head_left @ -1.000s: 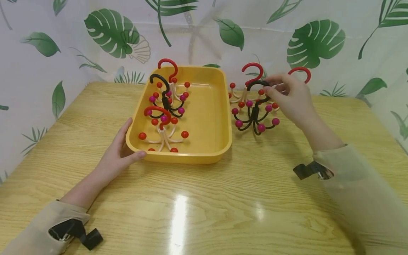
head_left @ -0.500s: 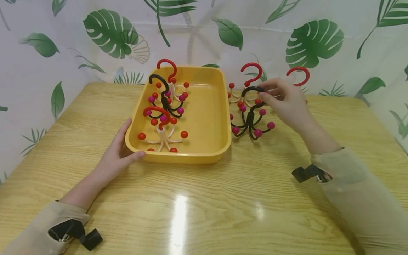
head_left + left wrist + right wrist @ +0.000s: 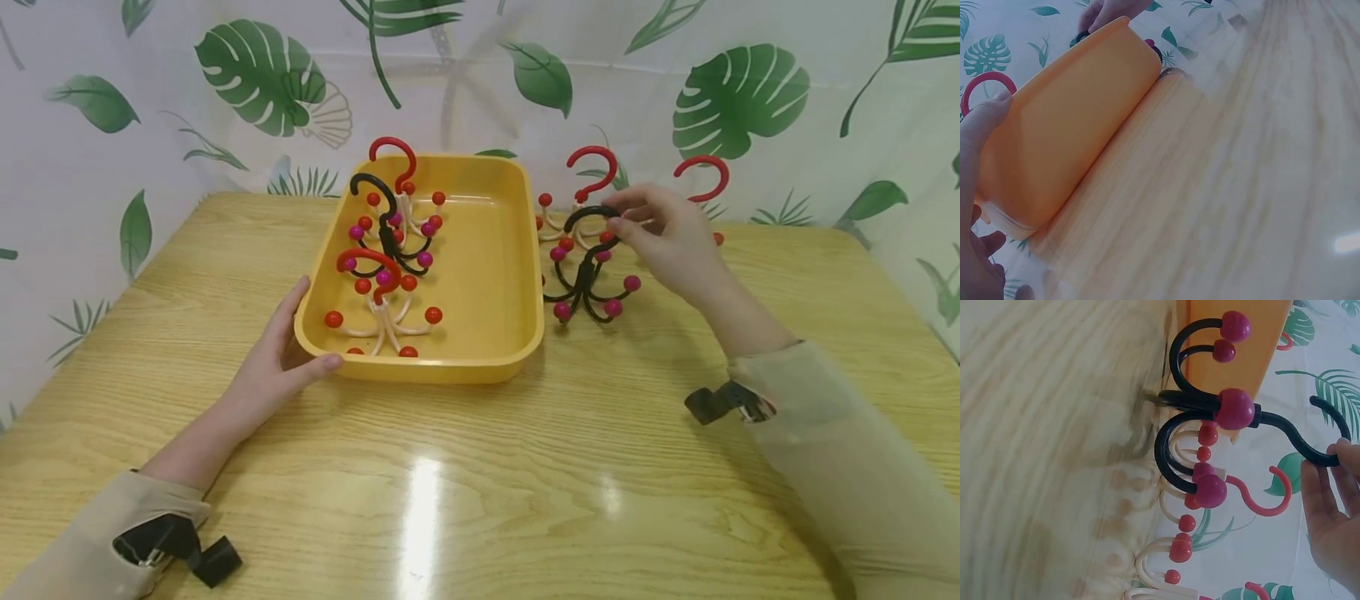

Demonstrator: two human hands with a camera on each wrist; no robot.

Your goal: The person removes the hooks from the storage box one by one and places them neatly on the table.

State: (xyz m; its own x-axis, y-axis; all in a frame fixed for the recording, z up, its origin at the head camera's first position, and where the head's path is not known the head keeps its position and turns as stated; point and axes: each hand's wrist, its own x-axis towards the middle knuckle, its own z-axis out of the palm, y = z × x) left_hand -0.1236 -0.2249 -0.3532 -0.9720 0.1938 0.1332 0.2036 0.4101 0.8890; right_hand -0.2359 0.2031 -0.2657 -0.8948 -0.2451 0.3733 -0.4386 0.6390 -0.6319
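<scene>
My right hand (image 3: 667, 237) pinches the curved top of a black hook rack (image 3: 583, 279) with magenta balls, just right of the yellow tray (image 3: 427, 372). In the right wrist view the rack's hook (image 3: 1291, 437) lies between thumb and fingers; whether its lower arms touch the table, I cannot tell. My left hand (image 3: 266, 371) grips the tray's near left corner, thumb at the front rim, fingers along the left side. Along the tray's left part stand a red-hooked rack (image 3: 382, 312) in front, a black one (image 3: 387, 237) in the middle and another red-hooked one (image 3: 405, 204) behind.
Right of the tray, behind the held rack, is a red-hooked rack (image 3: 597, 154). Another red hook (image 3: 716, 171) rises behind my right hand. A leaf-patterned cloth (image 3: 465, 83) hangs along the back of the wooden table (image 3: 525, 483).
My right hand has moved left and slightly nearer to me with the black rack, bringing it close to the tray's right side. The left hand and the tray have stayed nearly still.
</scene>
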